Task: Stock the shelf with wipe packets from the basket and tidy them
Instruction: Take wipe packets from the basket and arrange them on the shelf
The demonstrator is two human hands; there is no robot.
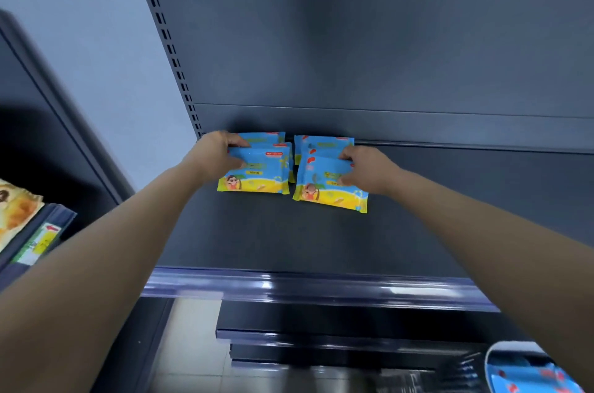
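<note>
on the dark shelf [321, 238], at the back left, two stacks of blue and yellow wipe packets are sat side by side, just apart. the left stack [260, 177] is gripped at its left edge by the left hand [218, 151], fingers curled over it and thumb pressed on the front packet. on the right stack [321, 143], the tilted top packet [324, 190] is pinched at its right edge by the right hand [366, 169]. more packets [530, 373] are seen in the white-rimmed basket [491, 357], bottom right.
</note>
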